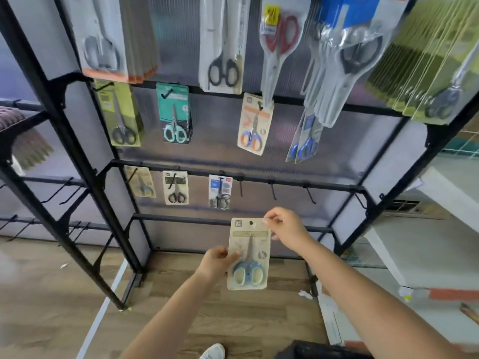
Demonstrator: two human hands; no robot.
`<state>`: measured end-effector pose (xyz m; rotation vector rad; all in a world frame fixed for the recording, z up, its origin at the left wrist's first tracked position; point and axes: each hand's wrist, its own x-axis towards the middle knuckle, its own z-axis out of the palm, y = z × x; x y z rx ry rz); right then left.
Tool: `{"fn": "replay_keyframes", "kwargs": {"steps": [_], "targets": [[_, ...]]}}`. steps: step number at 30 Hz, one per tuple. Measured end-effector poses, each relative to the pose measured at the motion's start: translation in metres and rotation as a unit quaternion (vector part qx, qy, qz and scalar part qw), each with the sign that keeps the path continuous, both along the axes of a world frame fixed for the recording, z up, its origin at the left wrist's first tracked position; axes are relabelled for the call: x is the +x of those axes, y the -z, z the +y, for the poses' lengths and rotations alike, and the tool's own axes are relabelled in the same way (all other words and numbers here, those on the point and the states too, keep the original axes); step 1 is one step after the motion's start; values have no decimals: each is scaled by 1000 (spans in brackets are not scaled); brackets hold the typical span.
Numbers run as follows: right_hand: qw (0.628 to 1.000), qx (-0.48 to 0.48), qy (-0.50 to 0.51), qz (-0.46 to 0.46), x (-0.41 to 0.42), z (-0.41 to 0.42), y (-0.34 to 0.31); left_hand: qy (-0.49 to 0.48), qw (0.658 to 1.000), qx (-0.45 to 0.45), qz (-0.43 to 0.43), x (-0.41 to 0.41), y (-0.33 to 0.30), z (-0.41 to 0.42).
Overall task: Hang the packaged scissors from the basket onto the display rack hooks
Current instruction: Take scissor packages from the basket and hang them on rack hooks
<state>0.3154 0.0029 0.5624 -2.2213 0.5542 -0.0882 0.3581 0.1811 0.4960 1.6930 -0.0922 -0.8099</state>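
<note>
Scissors pack [248, 253], upright, hole topmost.
We pinch it with left hand [216, 260] and right hand [283, 226], below the empty hook [241, 187].

A single wide-angle head view looks forward and steeply down at a black metal display rack with translucent ribbed back panels [121, 216], standing close in front. Its bars bow outward toward the frame edges. The wood-plank floor [233, 320] fills the bottom, where both forearms enter from below.
</note>
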Motion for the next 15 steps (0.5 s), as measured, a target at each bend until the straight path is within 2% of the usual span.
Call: {"fn": "replay_keyframes", "kwargs": {"steps": [5, 15], "targets": [[999, -30, 18, 37, 35, -21, 22, -42, 998, 10, 36, 25, 29, -25], [993, -1, 103, 49, 121, -41, 77, -81, 988, 135, 3, 109, 77, -63]]}}
